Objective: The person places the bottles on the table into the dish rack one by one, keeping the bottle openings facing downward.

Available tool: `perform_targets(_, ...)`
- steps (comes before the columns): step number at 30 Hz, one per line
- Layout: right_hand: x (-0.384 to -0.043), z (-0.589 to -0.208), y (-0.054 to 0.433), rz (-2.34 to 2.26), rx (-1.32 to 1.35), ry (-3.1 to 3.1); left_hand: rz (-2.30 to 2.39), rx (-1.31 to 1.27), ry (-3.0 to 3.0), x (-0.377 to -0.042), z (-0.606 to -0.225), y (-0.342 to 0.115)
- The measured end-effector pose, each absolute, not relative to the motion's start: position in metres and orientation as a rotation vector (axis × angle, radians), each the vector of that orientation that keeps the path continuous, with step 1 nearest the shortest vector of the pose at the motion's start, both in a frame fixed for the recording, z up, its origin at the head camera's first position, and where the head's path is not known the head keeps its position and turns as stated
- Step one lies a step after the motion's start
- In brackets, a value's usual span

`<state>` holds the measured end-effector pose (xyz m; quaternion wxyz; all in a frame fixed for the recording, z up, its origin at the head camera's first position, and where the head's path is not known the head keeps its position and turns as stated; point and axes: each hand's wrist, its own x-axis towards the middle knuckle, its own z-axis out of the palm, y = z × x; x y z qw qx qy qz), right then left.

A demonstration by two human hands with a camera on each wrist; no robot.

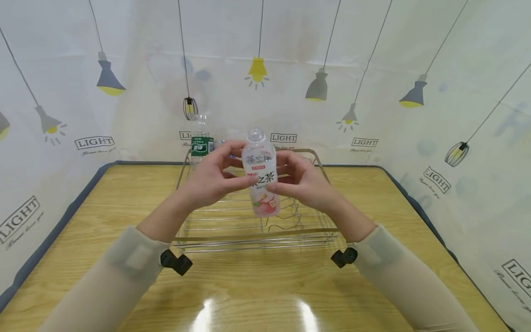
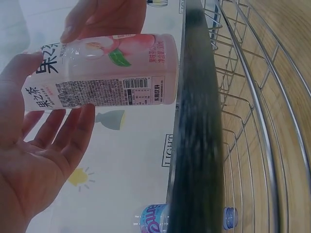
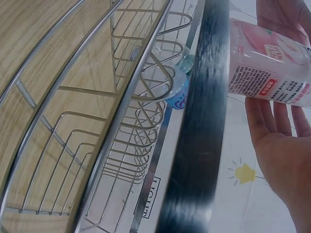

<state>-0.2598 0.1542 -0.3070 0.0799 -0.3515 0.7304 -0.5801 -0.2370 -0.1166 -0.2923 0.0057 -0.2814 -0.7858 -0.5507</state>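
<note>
Both hands hold a clear plastic drink bottle (image 1: 265,203) upright over the wire rack. Its label is white and pink with peach pictures and dark lettering. My left hand (image 1: 205,180) grips it from the left, thumb across the front and fingers round behind. From the right, my right hand (image 1: 307,184) holds it the same way, its thumb a little lower on the label. The left wrist view shows the bottle's barcode side (image 2: 112,92) with the left fingers (image 2: 73,128) along it. In the right wrist view the right hand (image 3: 284,155) supports the bottle near its base.
A metal wire rack (image 1: 257,235) stands on the wooden table (image 1: 257,281). Behind the left hand is a green-labelled bottle (image 1: 201,146). A bottle with a blue label (image 3: 179,94) lies at the rack's back. A lamp-print cloth (image 1: 373,55) encloses the table.
</note>
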Motion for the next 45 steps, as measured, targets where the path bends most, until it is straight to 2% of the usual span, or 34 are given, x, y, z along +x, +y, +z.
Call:
perform_targets(8,-0.263,-0.309,0.157,-1.672,-1.086,2.225,-1.85,-0.899,-2.361,-0.238,-0.298,-0.121)
perform_targets(17,-0.265,-0.318,0.165,-1.626,-0.977,2.302,-2.104,-0.804,-2.203,-0.236,-0.309,-0.139)
perform_targets(45,-0.265,-0.322,0.169,-1.602,-0.928,2.35,-2.196,-0.723,-2.211,-0.231,-0.318,-0.152)
